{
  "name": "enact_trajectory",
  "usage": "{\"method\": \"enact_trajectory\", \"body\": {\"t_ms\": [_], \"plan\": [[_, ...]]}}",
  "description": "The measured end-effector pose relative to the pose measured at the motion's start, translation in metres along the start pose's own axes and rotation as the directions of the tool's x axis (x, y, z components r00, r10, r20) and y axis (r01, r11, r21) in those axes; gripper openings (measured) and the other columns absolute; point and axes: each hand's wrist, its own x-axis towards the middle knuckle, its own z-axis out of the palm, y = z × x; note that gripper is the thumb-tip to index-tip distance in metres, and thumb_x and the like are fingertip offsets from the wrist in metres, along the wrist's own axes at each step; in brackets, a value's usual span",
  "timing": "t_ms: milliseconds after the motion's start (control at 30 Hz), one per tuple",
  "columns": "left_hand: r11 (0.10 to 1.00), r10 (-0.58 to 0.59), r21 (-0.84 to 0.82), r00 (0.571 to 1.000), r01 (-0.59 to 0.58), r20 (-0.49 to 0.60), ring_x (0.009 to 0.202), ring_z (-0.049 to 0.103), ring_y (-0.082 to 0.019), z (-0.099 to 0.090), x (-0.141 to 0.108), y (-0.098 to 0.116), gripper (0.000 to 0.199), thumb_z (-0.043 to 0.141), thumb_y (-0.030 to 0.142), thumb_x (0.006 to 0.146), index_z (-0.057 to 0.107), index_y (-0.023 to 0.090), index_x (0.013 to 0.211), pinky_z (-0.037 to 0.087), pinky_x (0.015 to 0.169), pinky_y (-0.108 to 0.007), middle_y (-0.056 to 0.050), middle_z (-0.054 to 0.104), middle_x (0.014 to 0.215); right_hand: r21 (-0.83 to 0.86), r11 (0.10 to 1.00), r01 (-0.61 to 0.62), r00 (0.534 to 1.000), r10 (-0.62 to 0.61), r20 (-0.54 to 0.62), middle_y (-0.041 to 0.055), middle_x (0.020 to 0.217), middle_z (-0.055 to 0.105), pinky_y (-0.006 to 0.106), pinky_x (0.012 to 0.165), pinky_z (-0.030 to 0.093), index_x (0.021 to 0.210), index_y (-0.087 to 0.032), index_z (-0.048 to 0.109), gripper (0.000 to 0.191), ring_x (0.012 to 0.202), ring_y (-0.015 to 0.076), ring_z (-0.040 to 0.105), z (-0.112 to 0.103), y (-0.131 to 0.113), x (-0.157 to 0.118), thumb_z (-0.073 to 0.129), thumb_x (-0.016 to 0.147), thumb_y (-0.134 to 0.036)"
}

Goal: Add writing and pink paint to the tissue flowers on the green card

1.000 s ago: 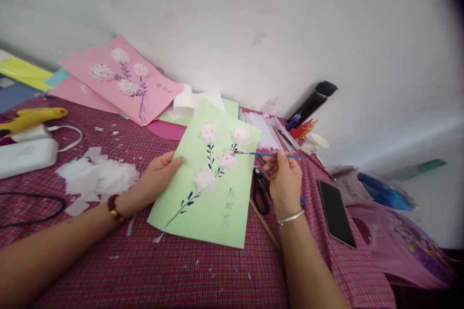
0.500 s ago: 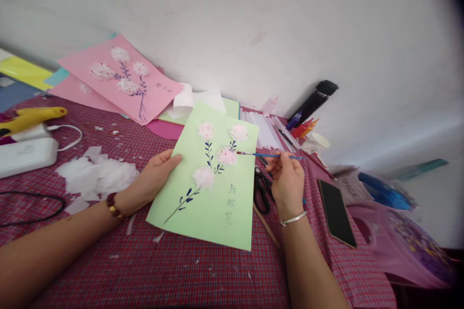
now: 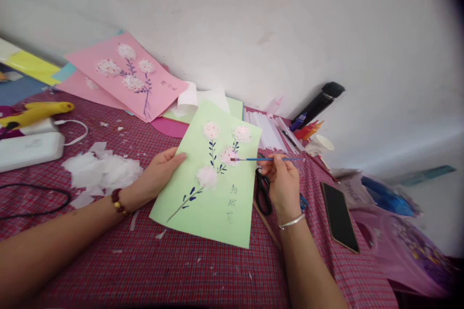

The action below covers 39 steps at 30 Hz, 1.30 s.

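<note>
Green sheet held steady, brush at the middle blossom

From my end, I see the left grip (image 3: 163, 171) closed on the green sheet (image 3: 203, 207), thumb over its left edge, with the fingers partly hidden behind it. The sheet sits between my two grips, tilted up from the worktop's checked cloth (image 3: 203, 280). My right grip (image 3: 284, 183) is pinched around a blue-handled paintbrush (image 3: 268, 159), whose bristles point left to the middle blossom (image 3: 228, 154); I cannot tell whether they touch.

I judge the step in hand to be dotting red onto the fluffy blossoms. The upper-left blossom (image 3: 210, 130) and upper-right blossom (image 3: 241, 133), farther out from the grips, carry red specks, while the lower blossom (image 3: 206, 176), nearer my left grip, looks plain. As I read it, the next move calls for a light tip and a firm sheet, since a hard press could flatten the fluff.

Left of my left grip lies a heap of white tissue pieces (image 3: 105, 171); beyond it rests a pink sheet (image 3: 114, 84) with similar flowers. Black-handled scissors (image 3: 263, 192) lie just left of my right grip, a smartphone (image 3: 340, 216) to its right.
</note>
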Motion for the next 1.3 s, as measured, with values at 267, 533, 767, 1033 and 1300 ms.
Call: {"method": "enact_trajectory", "body": {"t_ms": [267, 533, 767, 1033, 1300], "plan": [[1.0, -0.007, -0.019, 1.0, 0.006, -0.021, 0.05, 0.059, -0.012, 0.007, -0.006, 0.01, 0.032, 0.062, 0.037, 0.08, 0.063, 0.017, 0.104, 0.049, 0.047, -0.022, -0.004, 0.073, 0.078, -0.109, 0.983, 0.148, 0.988, -0.141, 0.068, 0.0018, 0.069, 0.068, 0.025, 0.056, 0.044, 0.084, -0.018, 0.064, 0.024, 0.053, 0.0116, 0.056, 0.002, -0.002, -0.009, 0.063, 0.087, -0.041], [0.999, 0.032, 0.003, 0.999, -0.032, 0.009, 0.055, 0.062, -0.015, 0.008, -0.009, 0.011, 0.033, 0.062, 0.042, 0.079, 0.062, 0.018, 0.102, 0.051, 0.05, -0.025, -0.005, 0.073, 0.081, -0.235, 0.927, 0.292, 0.955, -0.267, 0.132, 0.0018, 0.072, 0.066, 0.028, 0.059, 0.047, 0.087, -0.019, 0.066, 0.023, 0.057, 0.0129, 0.058, 0.011, -0.007, -0.021, 0.058, 0.092, -0.04], [0.998, 0.036, 0.046, 0.999, -0.036, -0.012, 0.053, 0.06, -0.014, 0.01, -0.011, 0.016, 0.028, 0.06, 0.038, 0.08, 0.063, 0.016, 0.096, 0.049, 0.048, -0.023, -0.003, 0.071, 0.075, -0.372, 0.852, 0.369, 0.928, -0.318, 0.192, 0.0028, 0.077, 0.065, 0.03, 0.064, 0.048, 0.085, -0.019, 0.067, 0.025, 0.065, 0.0151, 0.062, 0.014, -0.009, -0.026, 0.054, 0.094, -0.038], [0.999, 0.042, -0.018, 0.999, -0.041, 0.017, 0.054, 0.062, -0.015, 0.007, -0.007, 0.007, 0.033, 0.064, 0.041, 0.08, 0.065, 0.018, 0.103, 0.051, 0.048, -0.023, -0.005, 0.073, 0.078, -0.303, 0.892, 0.335, 0.942, -0.32, 0.101, 0.0015, 0.073, 0.064, 0.03, 0.062, 0.047, 0.084, -0.02, 0.065, 0.021, 0.059, 0.0151, 0.061, 0.006, -0.014, -0.022, 0.055, 0.092, -0.036], [0.998, 0.024, -0.055, 0.999, -0.022, 0.029, 0.055, 0.063, -0.014, 0.005, -0.005, 0.006, 0.034, 0.065, 0.039, 0.08, 0.065, 0.018, 0.107, 0.053, 0.05, -0.024, -0.005, 0.074, 0.083, -0.236, 0.941, 0.245, 0.969, -0.244, 0.033, 0.0009, 0.069, 0.066, 0.028, 0.058, 0.045, 0.083, -0.019, 0.064, 0.021, 0.055, 0.014, 0.057, 0.002, -0.008, -0.012, 0.058, 0.09, -0.038]]}}
